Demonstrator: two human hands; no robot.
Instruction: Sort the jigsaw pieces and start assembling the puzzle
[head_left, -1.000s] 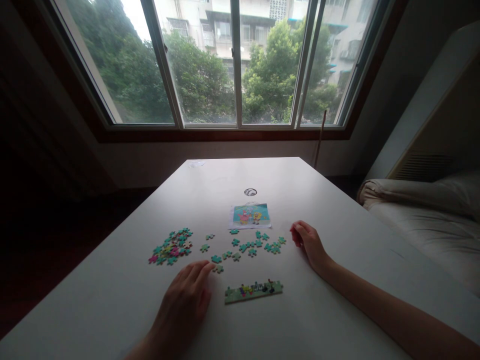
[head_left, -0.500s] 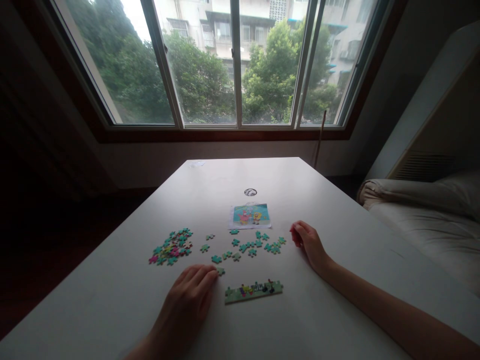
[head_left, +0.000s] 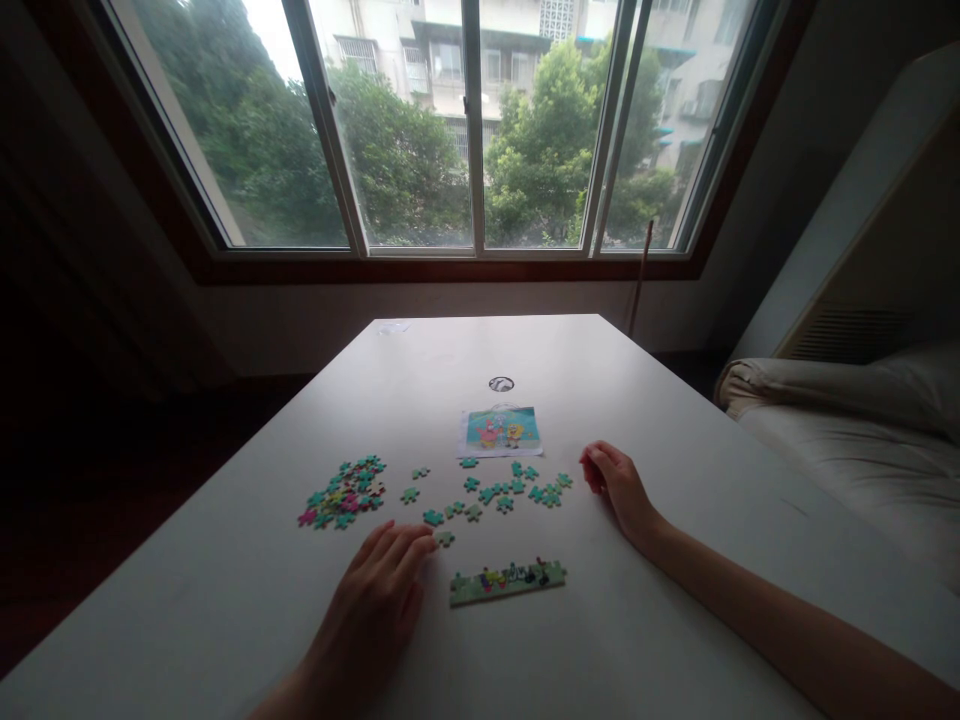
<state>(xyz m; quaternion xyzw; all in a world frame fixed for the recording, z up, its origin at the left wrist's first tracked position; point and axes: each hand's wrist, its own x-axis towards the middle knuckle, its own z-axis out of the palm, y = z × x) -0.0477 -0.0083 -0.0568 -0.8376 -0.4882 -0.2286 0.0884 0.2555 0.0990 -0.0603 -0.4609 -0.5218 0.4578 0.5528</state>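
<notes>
My left hand point(head_left: 386, 580) lies palm down on the table, its fingers loosely stretched and holding nothing I can see. Its fingertips are right beside a pale green jigsaw piece point(head_left: 445, 539); whether they touch it I cannot tell. To the right of that hand lies a joined puzzle strip point(head_left: 508, 584), green with small coloured figures along its top. My right hand point(head_left: 611, 476) rests on its side with the fingers curled in, next to the loose teal and green pieces point(head_left: 517, 487). Nothing shows in its grip.
A heap of mixed jigsaw pieces point(head_left: 345, 495) sits at the left. Behind the loose pieces lies a picture sheet point(head_left: 502, 430) with cartoon figures. Farther back are a round black-and-white mark point(head_left: 501, 384) on the white table point(head_left: 450, 350) and a clear scrap point(head_left: 393, 328) at the far left corner.
The pale green piece by my left fingertips has shifted slightly right and away from me, and shows more fully. My left fingers have lifted or spread a little. My right hand stays still.
</notes>
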